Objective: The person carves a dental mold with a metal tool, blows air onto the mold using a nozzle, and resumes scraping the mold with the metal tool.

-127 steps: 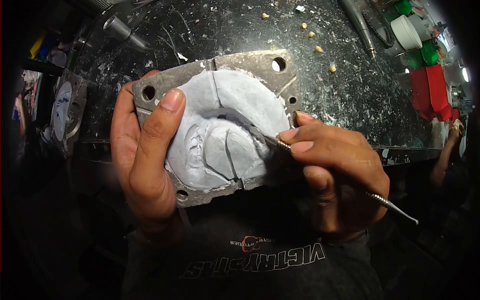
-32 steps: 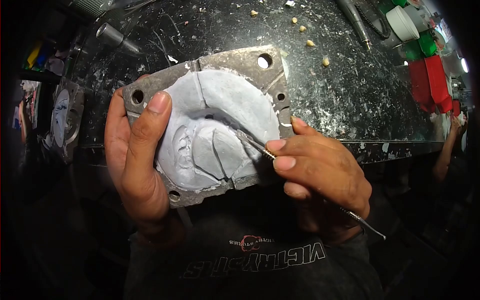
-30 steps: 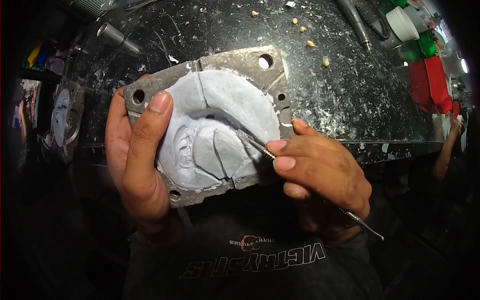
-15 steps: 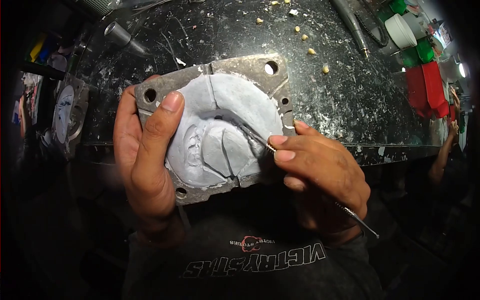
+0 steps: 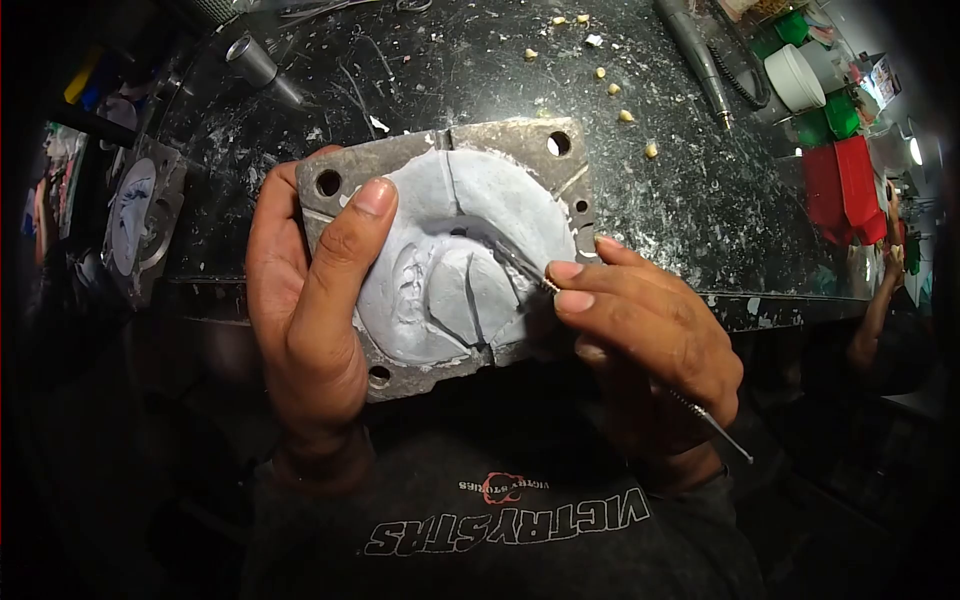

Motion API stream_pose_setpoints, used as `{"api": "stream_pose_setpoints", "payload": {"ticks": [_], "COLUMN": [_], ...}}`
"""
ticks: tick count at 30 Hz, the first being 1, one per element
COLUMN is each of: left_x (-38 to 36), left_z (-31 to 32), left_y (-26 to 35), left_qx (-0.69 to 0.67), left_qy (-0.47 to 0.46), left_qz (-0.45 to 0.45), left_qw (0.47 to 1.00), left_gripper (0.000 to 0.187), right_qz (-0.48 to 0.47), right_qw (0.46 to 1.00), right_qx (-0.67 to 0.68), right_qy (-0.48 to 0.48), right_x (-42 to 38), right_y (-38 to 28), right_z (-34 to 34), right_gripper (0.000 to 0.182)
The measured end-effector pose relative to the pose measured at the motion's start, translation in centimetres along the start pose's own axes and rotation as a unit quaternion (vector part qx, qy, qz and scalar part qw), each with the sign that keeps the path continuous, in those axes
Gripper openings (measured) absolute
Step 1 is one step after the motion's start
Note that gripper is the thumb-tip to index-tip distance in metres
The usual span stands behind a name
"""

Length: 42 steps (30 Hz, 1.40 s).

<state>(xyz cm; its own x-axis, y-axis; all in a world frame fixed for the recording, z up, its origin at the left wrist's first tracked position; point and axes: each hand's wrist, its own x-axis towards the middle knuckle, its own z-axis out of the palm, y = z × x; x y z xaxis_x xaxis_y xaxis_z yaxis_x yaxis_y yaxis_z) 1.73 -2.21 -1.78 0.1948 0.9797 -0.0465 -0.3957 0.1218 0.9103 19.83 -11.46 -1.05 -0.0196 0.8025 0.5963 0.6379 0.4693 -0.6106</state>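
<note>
My left hand (image 5: 315,290) grips the left side of a metal dental flask half (image 5: 510,142), its thumb lying over the face. The flask is tilted up toward me above the bench edge. Grey-white plaster (image 5: 505,185) fills it, with a curved arch-shaped groove, a raised middle and channels cut across. Between thumb and fingertips, my right hand (image 5: 660,330) pinches a thin metal carving tool (image 5: 715,428) with a knurled grip. The tool's working end lies in the right part of the groove, where shadow hides its tip. The other end sticks out below the hand.
The scuffed black bench (image 5: 460,75) carries several small yellowish pieces (image 5: 625,116), a metal cylinder (image 5: 252,62) and a rotary handpiece (image 5: 700,70). A white tub (image 5: 795,78) and red container (image 5: 845,190) stand at right. Another plaster-filled flask half (image 5: 135,220) is at left.
The flask and my left hand have shifted slightly to the right. My right hand has barely moved, and the tool remains in the groove. The camera view has shifted a little.
</note>
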Motion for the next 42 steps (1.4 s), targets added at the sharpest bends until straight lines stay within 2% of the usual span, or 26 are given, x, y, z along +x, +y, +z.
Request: {"api": "stream_pose_setpoints", "payload": {"ticks": [1, 2, 3, 16, 21, 34, 38, 42], "left_x": [0.0, 0.0, 0.0, 0.1, 0.1, 0.1, 0.0, 0.0], "left_z": [0.0, -0.1, -0.2, -0.2, -0.3, -0.3, 0.1, -0.1], "left_y": [0.0, 0.0, 0.0, -0.2, -0.1, -0.1, 0.0, 0.1], "left_qx": [-0.002, -0.002, 0.0, -0.003, 0.001, 0.01, 0.009, -0.002], "left_qy": [0.001, 0.002, -0.004, -0.006, -0.005, -0.006, 0.012, -0.003], "left_qz": [-0.001, 0.0, -0.002, 0.006, 0.006, 0.002, 0.009, 0.0], "left_qw": [1.0, 1.0, 1.0, 1.0, 1.0, 1.0, 1.0, 1.0], "left_gripper": [0.025, 0.025, 0.025, 0.023, 0.024, 0.025, 0.026, 0.024], "right_qz": [-0.001, 0.008, 0.018, 0.023, 0.075, 0.051, 0.067, 0.085], "right_qw": [1.0, 1.0, 0.999, 0.998, 0.993, 0.996, 0.988, 0.981], "right_qx": [0.0, 0.015, 0.032, 0.045, 0.084, 0.066, 0.129, 0.156], "right_qy": [0.0, 0.004, 0.008, 0.024, 0.022, 0.029, 0.06, 0.073], "right_x": [0.0, 0.0, -0.1, -0.4, -0.4, -0.7, -0.8, -1.0], "right_y": [-0.1, -0.2, -0.2, 0.2, 0.1, 0.4, 0.8, 0.7], "right_z": [0.0, 0.0, 0.0, 0.2, -0.1, 0.4, 0.5, 0.7], "right_gripper": [0.031, 0.018, 0.014, 0.019, 0.023, 0.026, 0.015, 0.017]}}
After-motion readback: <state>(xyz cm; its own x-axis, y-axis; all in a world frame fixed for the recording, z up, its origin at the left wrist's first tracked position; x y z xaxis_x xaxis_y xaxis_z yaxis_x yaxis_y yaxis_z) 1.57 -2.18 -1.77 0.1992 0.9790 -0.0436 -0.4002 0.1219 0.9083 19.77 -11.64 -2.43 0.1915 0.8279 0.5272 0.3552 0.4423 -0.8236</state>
